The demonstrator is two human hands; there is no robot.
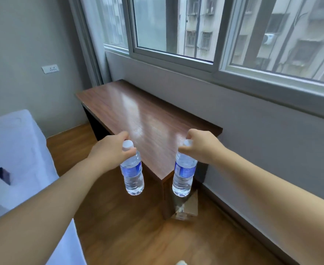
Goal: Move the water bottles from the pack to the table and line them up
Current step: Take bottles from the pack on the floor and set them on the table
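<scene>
I hold two clear water bottles with blue labels and white caps, one in each hand, hanging upright in the air in front of the near corner of the brown wooden table (138, 113). My left hand (109, 150) grips the left bottle (132, 173) by its neck. My right hand (201, 148) grips the right bottle (183, 173) the same way. Both bottles hang below the tabletop's level, apart from it. The pack is not clearly in view.
The table runs along a grey wall under a wide window (214, 35). A cardboard box (188, 209) sits on the wooden floor beside the table's near leg. A white-covered bed (17, 150) is at the left, with a wall socket (50, 69) above it.
</scene>
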